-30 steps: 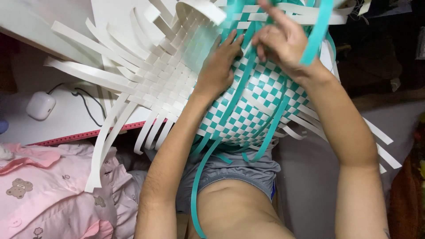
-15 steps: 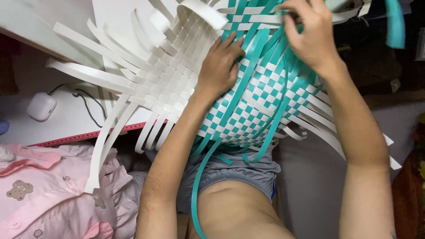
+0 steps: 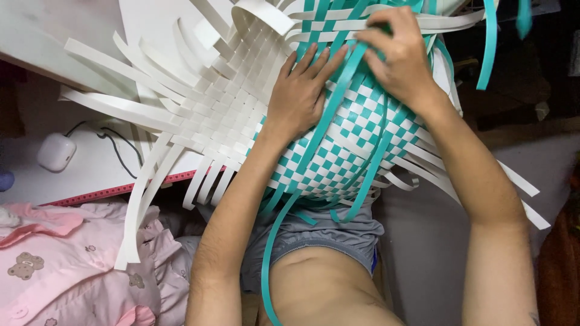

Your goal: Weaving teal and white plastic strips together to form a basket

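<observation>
A half-woven basket (image 3: 338, 151) of white and teal plastic strips rests against my lap, its checkered teal-and-white side facing me. My left hand (image 3: 302, 90) lies flat on the weave, fingers spread, pressing the white part. My right hand (image 3: 399, 54) is closed around a teal strip (image 3: 329, 111) near the top of the basket. Loose white strips (image 3: 145, 121) fan out to the left, and loose teal strips (image 3: 272, 247) hang down toward my shorts.
A white table (image 3: 84, 169) with a red ruler edge holds a small white charger (image 3: 56, 152) and its cable at left. Pink baby clothes (image 3: 66, 265) lie at lower left. Dark clutter fills the right side.
My right hand has come down from the top edge onto the weave, pulling the teal strip with it. The left hand stays pressed in place.
</observation>
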